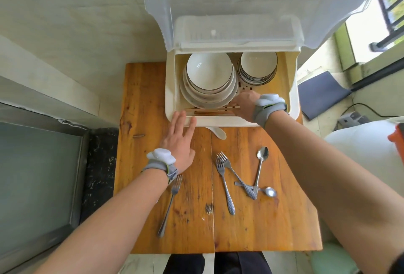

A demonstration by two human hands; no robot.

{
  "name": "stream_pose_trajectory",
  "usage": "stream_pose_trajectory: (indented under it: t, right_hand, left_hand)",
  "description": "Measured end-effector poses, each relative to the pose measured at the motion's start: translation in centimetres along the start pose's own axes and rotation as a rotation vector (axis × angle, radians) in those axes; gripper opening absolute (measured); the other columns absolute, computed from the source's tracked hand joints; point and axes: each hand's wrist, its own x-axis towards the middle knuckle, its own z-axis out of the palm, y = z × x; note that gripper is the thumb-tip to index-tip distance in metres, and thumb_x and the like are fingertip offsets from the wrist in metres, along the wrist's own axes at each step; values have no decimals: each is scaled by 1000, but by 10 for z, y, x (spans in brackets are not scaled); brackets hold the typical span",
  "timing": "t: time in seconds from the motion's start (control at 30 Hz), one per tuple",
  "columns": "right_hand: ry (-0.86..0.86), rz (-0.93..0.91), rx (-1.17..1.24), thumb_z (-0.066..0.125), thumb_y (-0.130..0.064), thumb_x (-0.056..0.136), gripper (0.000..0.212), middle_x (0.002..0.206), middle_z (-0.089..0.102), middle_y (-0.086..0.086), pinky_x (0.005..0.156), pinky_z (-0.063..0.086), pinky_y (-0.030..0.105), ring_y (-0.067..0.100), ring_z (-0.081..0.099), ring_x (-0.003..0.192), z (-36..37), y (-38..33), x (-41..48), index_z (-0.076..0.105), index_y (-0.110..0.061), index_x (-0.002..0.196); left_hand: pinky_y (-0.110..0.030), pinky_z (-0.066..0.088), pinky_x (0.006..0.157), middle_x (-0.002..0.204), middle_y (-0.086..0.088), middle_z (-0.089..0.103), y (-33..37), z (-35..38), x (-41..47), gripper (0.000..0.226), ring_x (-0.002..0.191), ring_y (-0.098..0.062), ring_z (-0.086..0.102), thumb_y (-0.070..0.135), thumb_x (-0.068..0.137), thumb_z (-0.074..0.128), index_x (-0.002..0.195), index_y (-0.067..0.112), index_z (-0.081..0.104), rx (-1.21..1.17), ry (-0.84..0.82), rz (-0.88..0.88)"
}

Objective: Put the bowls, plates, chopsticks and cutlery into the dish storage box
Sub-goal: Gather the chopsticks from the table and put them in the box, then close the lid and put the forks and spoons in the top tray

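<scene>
1. Bottom centre of the frame: a long silver metal fork [169,206] lies alone on the orange-brown wooden surface [273,225], just below the left wrist.
2. To its right, two patterned-handle steel forks [225,186] and two steel spoons [261,168] lie in a loose, crossing heap.
3. Left hand [180,140], centre frame: flat, fingers straight and spread, fingertips touching the front rim of the cream plastic dish storage box [169,90].
4. A white ceramic soup spoon [217,132] pokes out at the box's front edge.
5. Right hand [244,104] is inside the box, fingers curled on the right ends of the light wooden chopsticks [209,110], which lie flat along the front wall.
6. Behind them, a stack of white plates [208,76] stands on the left and white dark-rimmed bowls [258,68] on the right.
7. At the top of the frame, the translucent lid [240,0] is raised.
</scene>
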Motion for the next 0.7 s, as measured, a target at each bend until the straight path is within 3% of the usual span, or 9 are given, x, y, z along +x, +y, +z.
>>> stream_pose_trajectory:
  t: [0.07,0.17,0.23,0.33,0.47,0.53,0.57,0.63,0.7]
  right_hand:
    - [-16,31,-11,43,-30,103,32,120,60,6,86,48,33,26,59,111,0,1,-5,63,-16,124]
    - [10,73,7,30,-32,106,40,95,60,8,71,44,30,25,59,89,9,5,-17,63,-10,98]
    - [90,109,107,31,-36,105,41,85,59,6,65,44,33,23,56,77,20,9,-23,61,-12,89]
    - [166,111,142,34,-33,103,32,88,59,4,67,46,33,24,58,81,30,6,-38,56,-18,85]
    - [161,111,101,36,-32,102,30,115,62,7,94,46,41,29,58,104,36,-7,-65,57,-17,118]
    - [155,129,91,36,-35,101,40,136,55,7,111,33,44,30,49,126,37,-11,-72,45,-18,136]
    - [119,139,89,38,-33,100,44,144,49,6,116,27,44,29,42,135,41,-11,-73,40,-19,142]
    - [86,155,95,44,-24,98,52,154,37,5,120,20,44,27,29,144,38,-14,-80,31,-23,149]
    - [80,198,141,45,-19,98,58,159,27,4,120,20,46,27,19,148,33,-18,-88,25,-27,152]
  left_hand:
    - [-39,38,111,163,-6,-8,0,-1,-1,88,149,-26,-13,23,83,55,155,25,4,7,-4,-5]
    - [-38,37,110,163,-6,-8,-1,1,-1,90,149,-26,-13,24,82,55,154,26,2,19,-5,-8]
    - [-38,37,110,163,-6,-8,-3,2,0,91,149,-26,-12,23,81,57,154,27,2,27,-10,-2]
    - [-38,36,111,162,-3,-9,-4,-1,1,91,149,-25,-14,24,82,56,154,29,1,40,-46,2]
    - [-44,31,114,163,0,-4,-6,-23,5,80,149,-21,-12,22,86,54,154,30,11,-60,-177,-5]
    - [-41,28,116,162,-3,14,-6,-48,9,61,149,-21,8,23,91,51,149,23,32,-213,-204,-37]
    - [-37,31,113,157,-4,28,-7,-58,12,51,145,-23,24,24,94,50,144,18,42,-282,-160,-63]
    - [-33,38,104,145,-6,46,-10,-89,14,42,130,-26,45,27,95,47,135,13,52,-348,116,-92]
    - [-34,36,106,141,-11,45,-11,-127,15,47,130,-28,44,31,93,46,134,9,49,-431,459,-97]
